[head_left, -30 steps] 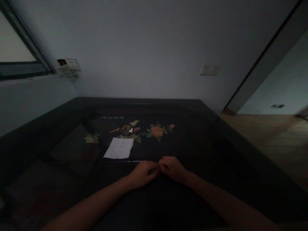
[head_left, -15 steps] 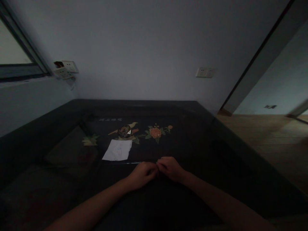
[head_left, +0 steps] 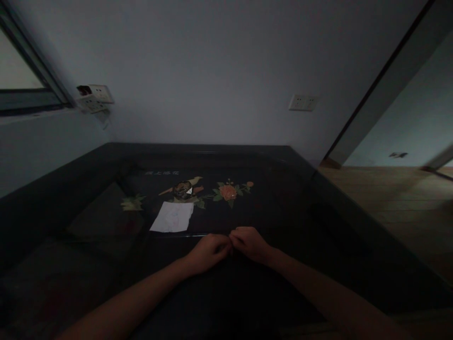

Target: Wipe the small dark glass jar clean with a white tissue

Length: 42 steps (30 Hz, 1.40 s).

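Note:
My left hand (head_left: 209,252) rests on the dark table (head_left: 276,203), loosely curled into a fist. Knuckle to knuckle with it lies my right hand (head_left: 249,243), also closed. No object shows in either hand; the undersides of the fingers are hidden in shadow. Just beyond and left of my left hand, a white sheet of paper (head_left: 172,217) with faint marks lies flat on the tabletop. Touching or close to its far edge is a small round dark thing with a bright spot (head_left: 183,190), possibly a glass dish, over the printed bird.
A flower picture (head_left: 227,192) decorates the glossy tabletop. The table's far edge meets a pale wall with a socket (head_left: 303,102) on the right and more sockets (head_left: 97,98) in the left corner. A window (head_left: 24,89) is at left; wooden floor (head_left: 382,193) lies to the right.
The view has tipped down slightly, so the table and hands sit a little higher in the picture. My hands and the paper keep their places on the table.

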### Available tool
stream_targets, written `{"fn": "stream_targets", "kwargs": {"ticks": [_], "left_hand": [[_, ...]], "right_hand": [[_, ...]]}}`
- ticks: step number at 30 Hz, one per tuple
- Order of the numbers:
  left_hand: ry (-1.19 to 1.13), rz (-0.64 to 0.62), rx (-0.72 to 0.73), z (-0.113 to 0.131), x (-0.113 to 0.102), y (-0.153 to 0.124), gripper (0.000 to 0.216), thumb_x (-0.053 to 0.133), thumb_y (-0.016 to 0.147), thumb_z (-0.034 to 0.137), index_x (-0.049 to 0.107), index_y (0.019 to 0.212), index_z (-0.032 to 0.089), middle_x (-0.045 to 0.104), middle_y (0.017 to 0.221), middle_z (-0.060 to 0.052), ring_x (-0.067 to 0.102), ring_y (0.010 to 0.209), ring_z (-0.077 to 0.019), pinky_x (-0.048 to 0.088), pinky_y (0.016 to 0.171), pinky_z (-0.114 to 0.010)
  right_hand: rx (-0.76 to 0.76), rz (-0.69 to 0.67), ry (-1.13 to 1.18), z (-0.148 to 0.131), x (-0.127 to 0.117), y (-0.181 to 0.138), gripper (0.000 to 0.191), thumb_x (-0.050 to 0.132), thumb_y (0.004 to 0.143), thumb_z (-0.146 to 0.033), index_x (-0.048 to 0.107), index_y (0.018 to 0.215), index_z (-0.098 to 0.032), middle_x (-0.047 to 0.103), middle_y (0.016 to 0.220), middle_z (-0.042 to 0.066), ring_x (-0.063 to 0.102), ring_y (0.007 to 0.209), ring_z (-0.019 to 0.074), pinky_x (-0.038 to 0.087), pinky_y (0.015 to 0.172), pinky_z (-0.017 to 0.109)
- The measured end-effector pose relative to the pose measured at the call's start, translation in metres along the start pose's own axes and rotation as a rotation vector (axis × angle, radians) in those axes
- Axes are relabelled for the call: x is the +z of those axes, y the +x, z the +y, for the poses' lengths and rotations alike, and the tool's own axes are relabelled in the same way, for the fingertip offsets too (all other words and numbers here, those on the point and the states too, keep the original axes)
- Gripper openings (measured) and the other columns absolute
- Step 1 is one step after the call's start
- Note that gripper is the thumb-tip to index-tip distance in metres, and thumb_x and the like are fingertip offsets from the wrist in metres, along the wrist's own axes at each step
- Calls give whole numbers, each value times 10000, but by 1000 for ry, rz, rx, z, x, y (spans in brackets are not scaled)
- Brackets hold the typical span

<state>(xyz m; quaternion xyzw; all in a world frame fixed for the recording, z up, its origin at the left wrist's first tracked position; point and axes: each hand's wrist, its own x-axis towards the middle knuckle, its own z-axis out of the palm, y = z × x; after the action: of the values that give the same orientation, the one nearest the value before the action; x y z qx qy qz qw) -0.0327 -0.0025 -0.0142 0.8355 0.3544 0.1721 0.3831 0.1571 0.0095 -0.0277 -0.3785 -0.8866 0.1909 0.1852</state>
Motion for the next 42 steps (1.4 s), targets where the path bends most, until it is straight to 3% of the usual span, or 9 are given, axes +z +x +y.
{"fn": "stream_targets", "kwargs": {"ticks": [42], "left_hand": [[16,-18,-16,0,1,-1,199,450,849,170,639,787,153,633,730,-11,564,679,-120,409,659,-204]], "right_hand": [[3,1,10,5,5,0,253,454,909,-203,535,671,-176,555,648,-5,492,617,125,310,594,242]]}}
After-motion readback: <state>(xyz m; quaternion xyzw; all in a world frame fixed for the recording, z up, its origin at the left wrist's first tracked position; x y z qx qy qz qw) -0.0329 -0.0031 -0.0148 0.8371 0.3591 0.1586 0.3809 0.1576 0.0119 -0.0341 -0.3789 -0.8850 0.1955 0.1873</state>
